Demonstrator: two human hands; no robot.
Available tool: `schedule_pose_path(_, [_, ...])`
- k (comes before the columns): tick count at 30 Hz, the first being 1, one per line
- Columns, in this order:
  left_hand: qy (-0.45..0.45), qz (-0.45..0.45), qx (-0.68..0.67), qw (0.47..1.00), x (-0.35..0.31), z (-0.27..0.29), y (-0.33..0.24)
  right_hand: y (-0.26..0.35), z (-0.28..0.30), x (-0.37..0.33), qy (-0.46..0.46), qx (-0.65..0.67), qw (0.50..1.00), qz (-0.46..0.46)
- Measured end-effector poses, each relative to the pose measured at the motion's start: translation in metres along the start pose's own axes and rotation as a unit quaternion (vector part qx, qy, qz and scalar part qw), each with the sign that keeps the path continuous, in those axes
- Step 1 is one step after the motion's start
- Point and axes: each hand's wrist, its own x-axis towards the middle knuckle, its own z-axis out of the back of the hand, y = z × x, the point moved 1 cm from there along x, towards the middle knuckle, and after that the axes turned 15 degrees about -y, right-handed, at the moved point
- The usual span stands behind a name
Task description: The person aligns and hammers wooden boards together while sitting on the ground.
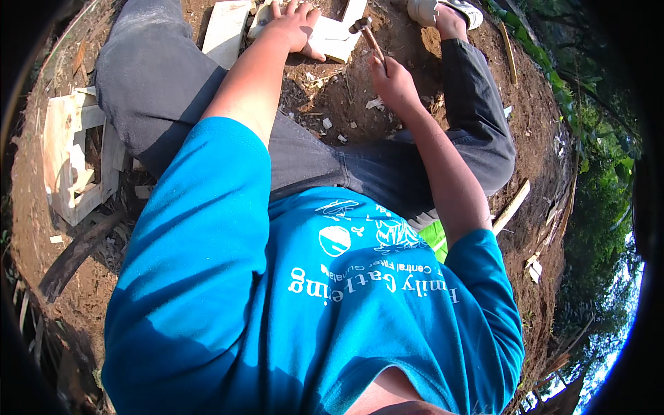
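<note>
My left hand [294,29] lies with its fingers spread on pale wooden boards [337,40] on the ground between my legs. Another flat board [225,31] rests just left of that hand. In my right hand [395,84] is a hammer [373,45], gripped by its wooden handle. The metal head points up and to the left, close to the right end of the boards and apart from them. Whether a nail stands in the wood is too small to tell.
A wooden box-like frame [67,159] stands on the dirt to the left, near a dark branch [76,256]. Wood chips [326,123] lie scattered between my legs. A loose wood strip [512,206] is at the right, and green plants [602,200] border that side.
</note>
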Motion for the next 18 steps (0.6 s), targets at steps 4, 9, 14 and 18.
schedule_pose_path(4, [0.009, 0.018, -0.033, 0.999, 0.001, 0.015, 0.001, -0.001, 0.0, -0.002, -0.008, 0.009, 1.0, -0.012])
schedule_pose_path(9, [0.003, 0.015, -0.026, 1.0, 0.002, 0.004, 0.005, -0.002, -0.005, -0.006, 0.007, 0.021, 1.0, -0.011])
schedule_pose_path(14, [0.027, 0.008, -0.015, 0.999, 0.008, 0.011, -0.007, 0.004, 0.017, -0.003, -0.094, 0.1, 0.99, 0.017])
schedule_pose_path(18, [-0.012, 0.006, -0.031, 0.999, -0.006, -0.005, 0.014, 0.076, 0.083, -0.008, -0.163, 0.393, 0.9, 0.095])
